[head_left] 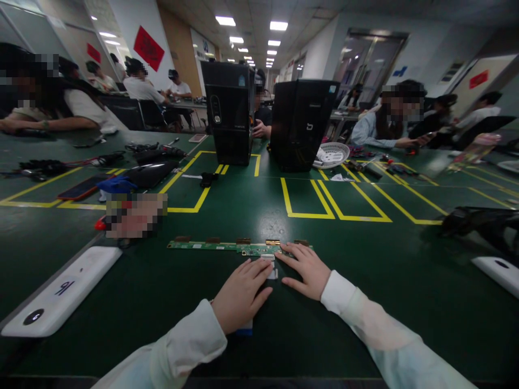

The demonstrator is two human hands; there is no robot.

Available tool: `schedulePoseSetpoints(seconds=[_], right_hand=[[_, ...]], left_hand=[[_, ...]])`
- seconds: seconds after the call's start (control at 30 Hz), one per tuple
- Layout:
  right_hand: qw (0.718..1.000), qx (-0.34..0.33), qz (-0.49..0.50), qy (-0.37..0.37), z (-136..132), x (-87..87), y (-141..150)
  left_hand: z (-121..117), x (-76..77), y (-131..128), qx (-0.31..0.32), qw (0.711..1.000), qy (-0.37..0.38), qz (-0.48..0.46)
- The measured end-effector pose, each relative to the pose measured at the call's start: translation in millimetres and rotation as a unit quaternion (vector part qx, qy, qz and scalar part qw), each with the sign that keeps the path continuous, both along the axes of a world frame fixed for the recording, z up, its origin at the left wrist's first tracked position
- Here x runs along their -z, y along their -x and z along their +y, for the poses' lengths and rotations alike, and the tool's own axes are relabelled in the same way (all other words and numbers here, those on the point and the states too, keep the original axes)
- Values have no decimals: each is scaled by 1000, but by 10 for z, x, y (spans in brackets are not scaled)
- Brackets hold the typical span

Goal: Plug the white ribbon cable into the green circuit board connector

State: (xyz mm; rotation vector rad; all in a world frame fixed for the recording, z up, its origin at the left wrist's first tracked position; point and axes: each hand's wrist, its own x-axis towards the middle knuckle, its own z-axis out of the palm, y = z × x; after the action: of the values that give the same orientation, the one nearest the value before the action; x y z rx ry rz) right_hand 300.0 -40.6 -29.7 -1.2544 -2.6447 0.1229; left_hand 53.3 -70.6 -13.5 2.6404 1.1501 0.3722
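Green circuit board (252, 250), fingers (294, 250) at edge

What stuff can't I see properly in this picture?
In the head view:
- Whether the white piece joins the blue strip: the left hand covers the space between.
- The green circuit board's right part: partly behind the right hand. Its markings are too small to read.
- The white device on the right: cut off by the edge.
- The person at the back: mostly hidden by black computer towers.
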Motion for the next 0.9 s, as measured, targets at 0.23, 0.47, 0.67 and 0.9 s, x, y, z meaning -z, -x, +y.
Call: schedulePoseSetpoints(seconds=[0.23, 0.47, 0.67, 0.9], right_hand=[[1000, 1, -20, 0, 14, 1, 13], [1000, -5, -14, -8, 22, 22, -16], [998, -46, 29, -36, -1, 31, 62], [996, -86, 32, 16, -97, -112, 283]], left_hand=[[12, -151, 155, -25, 999, -27, -18], [-322, 81, 893, -169, 985, -15, 18], [-416, 341, 1448, -248, 966, -66, 20], [-279, 334, 1493, -273, 953, -127, 24]])
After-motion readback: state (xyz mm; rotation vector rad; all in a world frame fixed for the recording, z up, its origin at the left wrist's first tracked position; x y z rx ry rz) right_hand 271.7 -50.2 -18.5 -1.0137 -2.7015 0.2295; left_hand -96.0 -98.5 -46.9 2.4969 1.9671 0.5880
